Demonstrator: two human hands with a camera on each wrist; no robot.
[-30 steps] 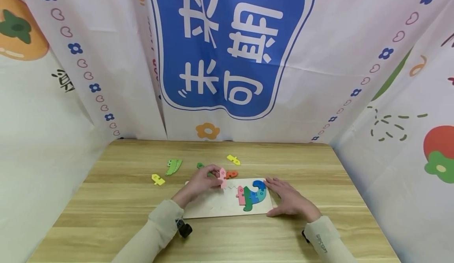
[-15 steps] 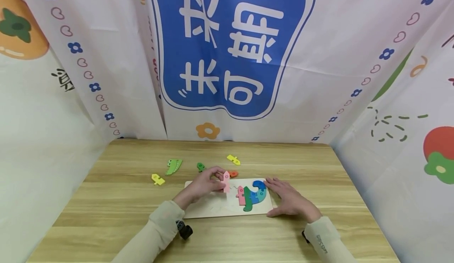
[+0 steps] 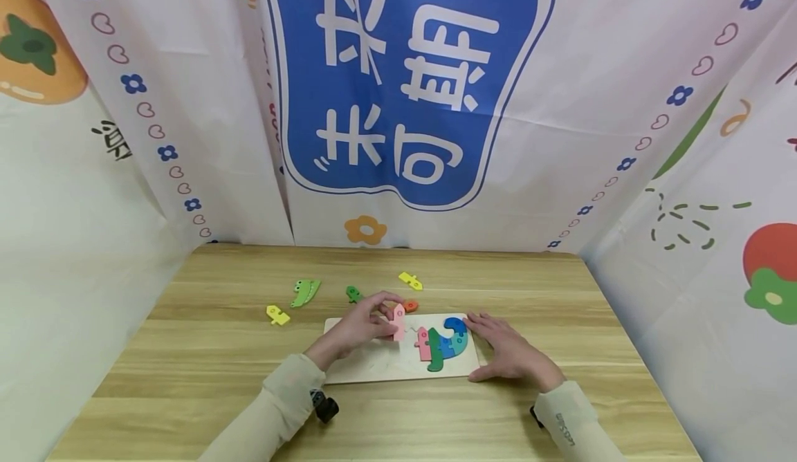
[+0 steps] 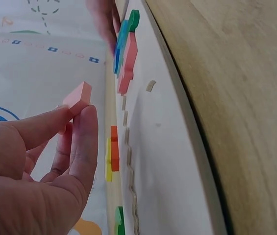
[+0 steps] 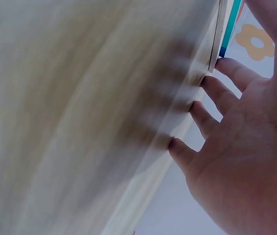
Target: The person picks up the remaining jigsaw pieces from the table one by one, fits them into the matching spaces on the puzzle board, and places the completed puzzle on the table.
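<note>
A pale wooden puzzle board (image 3: 373, 368) lies on the table. My left hand (image 3: 358, 327) pinches a pink puzzle piece (image 3: 399, 322) between thumb and fingers, raised above the board; the left wrist view shows this pink piece (image 4: 78, 99) apart from the board surface. On the board's right part sit joined pieces: a pink piece (image 3: 423, 344), a green piece (image 3: 434, 355) and several blue ones (image 3: 459, 341). My right hand (image 3: 510, 351) rests at the board's right edge, fingers spread and fairly straight. In the right wrist view its fingertips (image 5: 209, 81) touch down by the board's corner.
Behind the board lie loose pieces: an orange one (image 3: 409, 306), a yellow one (image 3: 411, 281), a dark green one (image 3: 353, 294). Farther left are a light green crocodile-head piece (image 3: 305, 292) and another yellow piece (image 3: 277, 315). A printed curtain (image 3: 548, 171) hangs behind the table.
My left hand has brought the pink piece slightly to the right and toward me, over the board. The right hand has stayed at the board's edge.
</note>
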